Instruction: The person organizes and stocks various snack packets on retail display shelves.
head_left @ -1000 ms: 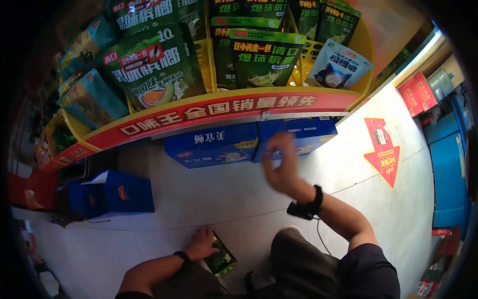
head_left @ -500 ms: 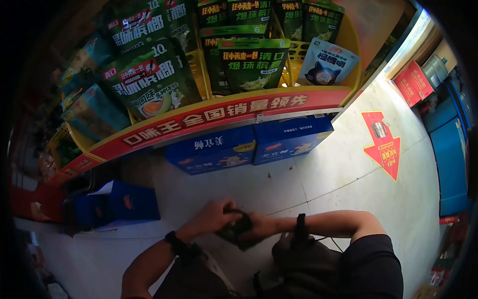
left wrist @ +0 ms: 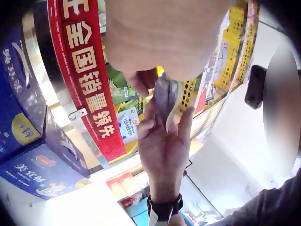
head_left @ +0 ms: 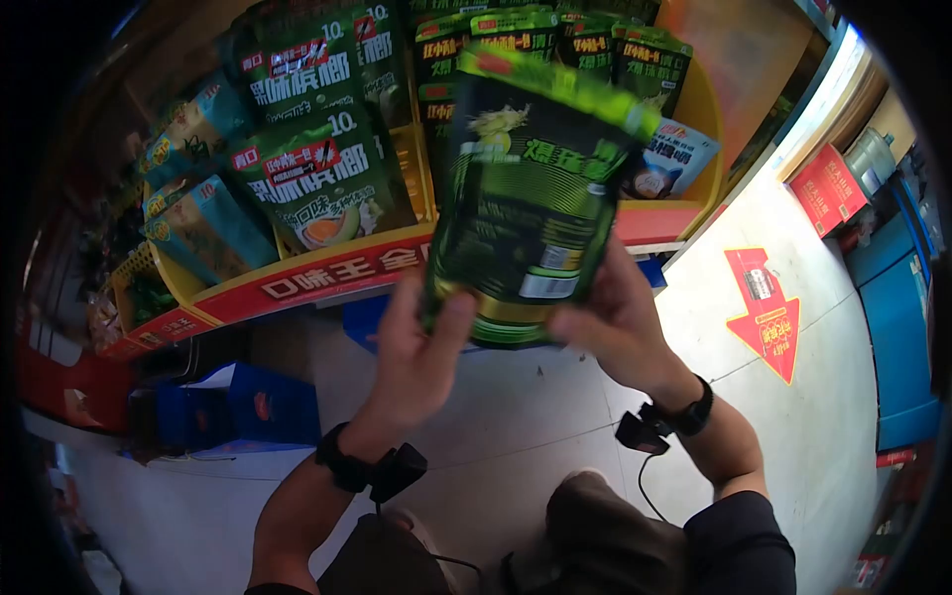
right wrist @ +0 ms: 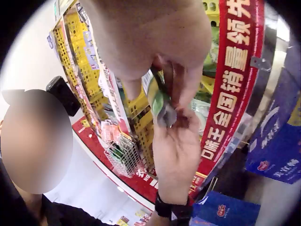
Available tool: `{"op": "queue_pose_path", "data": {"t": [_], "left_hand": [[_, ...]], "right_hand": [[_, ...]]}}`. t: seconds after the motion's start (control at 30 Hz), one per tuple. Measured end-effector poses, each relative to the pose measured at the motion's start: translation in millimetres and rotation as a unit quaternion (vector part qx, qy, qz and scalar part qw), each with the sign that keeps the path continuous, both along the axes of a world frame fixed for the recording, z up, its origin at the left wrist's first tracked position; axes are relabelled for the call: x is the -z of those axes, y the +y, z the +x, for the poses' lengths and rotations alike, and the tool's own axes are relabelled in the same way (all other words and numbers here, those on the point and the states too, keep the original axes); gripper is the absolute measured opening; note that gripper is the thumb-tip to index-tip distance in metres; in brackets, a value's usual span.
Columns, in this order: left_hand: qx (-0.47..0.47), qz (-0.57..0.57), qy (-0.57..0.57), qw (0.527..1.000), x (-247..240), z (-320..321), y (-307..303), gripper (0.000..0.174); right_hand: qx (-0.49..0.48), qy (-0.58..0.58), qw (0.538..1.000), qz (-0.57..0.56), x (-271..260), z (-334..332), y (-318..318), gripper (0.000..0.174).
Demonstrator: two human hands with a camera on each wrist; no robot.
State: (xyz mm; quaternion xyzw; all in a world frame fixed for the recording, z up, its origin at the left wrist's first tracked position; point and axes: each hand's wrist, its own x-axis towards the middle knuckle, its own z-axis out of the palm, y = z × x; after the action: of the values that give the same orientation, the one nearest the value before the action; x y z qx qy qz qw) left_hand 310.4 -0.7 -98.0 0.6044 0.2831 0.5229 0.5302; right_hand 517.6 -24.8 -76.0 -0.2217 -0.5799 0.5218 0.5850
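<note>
Both hands hold up a dark green and black snack pouch [head_left: 526,208], its back with a barcode label facing the head camera. My left hand [head_left: 416,347] grips the lower left edge, thumb lying over the front. At the lower right side my right hand [head_left: 625,332] pinches the pouch, its thumb near the bottom corner. Seen edge-on in the left wrist view, the pouch [left wrist: 165,99] looks thin between the two hands. In the right wrist view its green and yellow edge [right wrist: 157,96] shows between the fingers. The pouch overlaps the shelf behind it in the head view.
A yellow display rack [head_left: 699,193] with a red sign strip [head_left: 337,276] holds several green pouches [head_left: 327,183] and blue ones [head_left: 213,228]. Blue boxes [left wrist: 51,165] stand beneath it. An open blue carton [head_left: 273,407] sits on the floor at left, a red arrow sticker [head_left: 764,317] at right.
The pouch lay on the floor under the left hand, with the right hand raised apart. Both hands then met on it low down, and now it is lifted in front of the rack.
</note>
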Motion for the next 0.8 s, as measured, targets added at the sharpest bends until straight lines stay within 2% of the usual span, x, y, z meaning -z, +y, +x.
{"op": "queue_pose_path", "data": {"t": [0.03,0.1,0.13,0.2,0.23,0.3,0.33,0.37,0.43,0.5,0.57,0.6,0.63,0.67,0.7,0.77,0.8], "left_hand": [[0.027,0.042,-0.022,0.999,-3.3,10.9,-0.6,0.029],[0.099,0.040,-0.006,0.994,-7.8,16.0,3.8,0.029],[0.098,0.047,-0.005,0.994,-5.7,15.3,8.2,0.029],[0.028,0.062,0.077,0.995,4.9,7.6,22.9,0.029],[0.022,0.069,0.077,0.994,5.7,2.3,27.5,0.029],[-0.066,0.070,0.116,0.989,6.9,-6.8,32.2,0.029],[-0.058,0.063,0.105,0.991,7.0,-9.2,33.8,0.027],[-0.063,0.067,0.105,0.990,2.5,-10.0,32.7,0.027],[0.015,0.137,0.160,0.977,-12.3,-11.0,24.9,0.027],[0.034,0.169,0.171,0.970,-29.4,-13.0,15.2,0.026],[0.114,0.280,0.239,0.923,-47.6,-16.4,4.7,0.024],[0.109,0.278,0.241,0.924,-53.6,-18.9,-0.6,0.024],[0.106,0.338,0.250,0.901,-59.5,-21.7,-5.0,0.025],[0.102,0.396,0.258,0.875,-67.0,-24.3,-9.7,0.027],[0.098,0.394,0.262,0.876,-79.0,-26.2,-16.9,0.027],[0.093,0.477,0.250,0.837,-110.7,-27.5,-30.8,0.033],[0.059,0.526,0.230,0.817,-124.7,-25.0,-36.9,0.034]], "right_hand": [[0.090,-0.015,0.996,0.011,-7.5,-3.1,8.6,0.046],[0.090,-0.072,0.993,-0.004,-21.9,5.9,23.7,0.034],[0.090,-0.071,0.993,0.003,-24.6,8.6,30.0,0.034],[0.184,-0.151,0.967,0.091,-25.2,10.5,46.5,0.027],[0.180,-0.149,0.967,0.099,-25.7,9.3,59.6,0.027],[0.362,-0.240,0.882,0.183,-23.1,3.9,92.4,0.031],[0.379,-0.248,0.863,0.223,-16.1,-0.4,113.1,0.036],[0.376,-0.246,0.864,0.228,-7.0,-1.7,124.8,0.036],[0.318,-0.440,0.837,0.073,0.0,-11.3,135.7,0.038],[0.327,-0.445,0.830,0.078,5.4,-12.9,132.5,0.042],[0.361,-0.490,0.791,0.060,10.4,-8.3,127.9,0.043],[0.337,-0.472,0.813,0.051,6.4,-5.2,123.9,0.047],[0.333,-0.471,0.815,0.053,8.5,-3.3,122.5,0.047],[0.371,-0.401,0.831,0.103,12.3,-2.4,119.6,0.048],[0.405,-0.327,0.840,0.151,17.5,-1.4,114.9,0.049],[0.414,-0.304,0.846,0.144,25.2,1.3,107.3,0.054],[0.426,-0.281,0.848,0.141,25.9,2.9,107.5,0.058]]}}
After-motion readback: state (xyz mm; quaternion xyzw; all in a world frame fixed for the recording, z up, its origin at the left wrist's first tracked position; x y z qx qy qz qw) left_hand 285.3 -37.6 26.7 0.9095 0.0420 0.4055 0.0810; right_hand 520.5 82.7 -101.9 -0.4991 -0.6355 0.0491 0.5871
